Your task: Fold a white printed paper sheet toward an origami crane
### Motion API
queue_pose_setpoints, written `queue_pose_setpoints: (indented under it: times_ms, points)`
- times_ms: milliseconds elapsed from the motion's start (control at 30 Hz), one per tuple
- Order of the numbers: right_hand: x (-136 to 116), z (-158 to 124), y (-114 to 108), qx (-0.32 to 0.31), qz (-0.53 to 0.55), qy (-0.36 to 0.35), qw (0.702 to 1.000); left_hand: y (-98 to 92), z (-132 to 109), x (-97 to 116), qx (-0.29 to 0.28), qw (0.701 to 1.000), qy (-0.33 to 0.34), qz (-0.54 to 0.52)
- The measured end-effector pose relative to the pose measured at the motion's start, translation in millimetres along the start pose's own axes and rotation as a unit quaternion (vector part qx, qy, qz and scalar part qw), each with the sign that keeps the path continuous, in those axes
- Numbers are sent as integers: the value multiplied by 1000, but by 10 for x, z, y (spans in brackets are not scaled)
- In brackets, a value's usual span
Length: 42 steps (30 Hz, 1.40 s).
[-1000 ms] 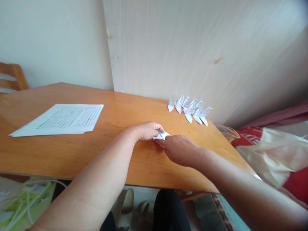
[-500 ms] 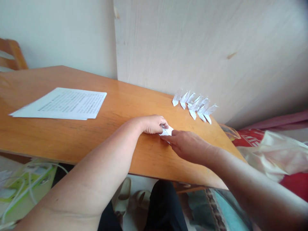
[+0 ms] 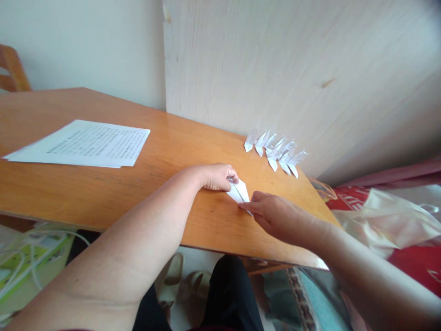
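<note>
A small piece of folded white paper [image 3: 239,190], narrow and pointed toward me, lies on the wooden table [image 3: 165,156]. My left hand [image 3: 219,177] is closed on its far left end, fingers curled and pressing it down. At the near, pointed end my right hand [image 3: 267,209] grips the paper, with fingers pressed on the tip. Part of the paper's far end is hidden under the left fingers. Beyond my hands, near the wall, stand several folded paper pieces [image 3: 275,151] in a cluster.
A stack of printed sheets [image 3: 93,142] lies on the left of the table. White plastic bags [image 3: 382,220] and red bags sit off the table's right end. Below on the left are white cables [image 3: 32,264]. A pair of slippers [image 3: 174,271] rests on the floor.
My right hand has slid along the paper toward me and slightly right, to its tip. More of the folded paper shows now. My left hand stays in place.
</note>
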State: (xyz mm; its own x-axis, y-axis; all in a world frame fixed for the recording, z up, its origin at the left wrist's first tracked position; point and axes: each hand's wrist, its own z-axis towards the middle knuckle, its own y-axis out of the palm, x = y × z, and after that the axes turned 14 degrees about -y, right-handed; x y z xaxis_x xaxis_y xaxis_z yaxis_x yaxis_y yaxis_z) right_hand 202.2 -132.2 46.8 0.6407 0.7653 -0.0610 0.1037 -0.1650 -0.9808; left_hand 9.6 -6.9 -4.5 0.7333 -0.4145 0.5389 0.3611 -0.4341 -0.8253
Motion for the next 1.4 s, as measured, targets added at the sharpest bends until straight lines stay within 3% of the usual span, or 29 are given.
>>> queue_pose_setpoints:
  times_ms: [400,733,833,900,1000,1200,1400]
  points:
    - [-105,-214,64,-9,3,43,999,3,1,-41,-8,1000,5,10]
    - [-167,-386,150,27,20,20,999,0,0,-26,0,1000,3,26]
    - [-99,-416,130,81,52,4,995,2,-10,-17,-1,1000,1,29]
    - [-15,-381,127,146,53,10,988,1,-15,-11,5,999,0,32]
    - [128,-237,152,193,39,29,980,1,-14,-7,6,999,-2,40]
    - [265,131,291,177,3,10,984,2,7,-10,14,998,5,54]
    - [221,275,427,161,-26,-47,985,-7,-8,13,16,998,14,58]
